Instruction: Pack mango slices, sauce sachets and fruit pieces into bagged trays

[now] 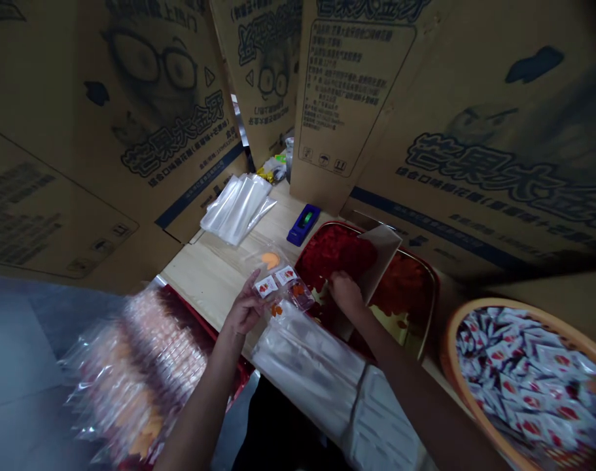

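My left hand (pixel 246 309) rests at the table's near side with its fingers apart, the index stretched toward a white printed sachet (pixel 266 286). A second sachet (pixel 286 275), a round orange piece (pixel 271 260) and a small clear packet with orange-red bits (pixel 300 294) lie beside it, seemingly on clear film. Loose orange bits (pixel 277 309) are near my fingers. My right hand (pixel 345 292) reaches down into a tray of red flake-like pieces (pixel 334 252), its fingers curled among them; the fingertips are hidden.
Large printed cartons (pixel 347 98) wall in the table. A cardboard divider (pixel 383 261) separates the red pieces from orange-red ones (pixel 403 288). Clear bags (pixel 239 206), (pixel 307 347) and a blue box (pixel 303 224) lie around. A sachet-filled basket (pixel 452 333) stands right; packed bags (pixel 145 366) sit lower left.
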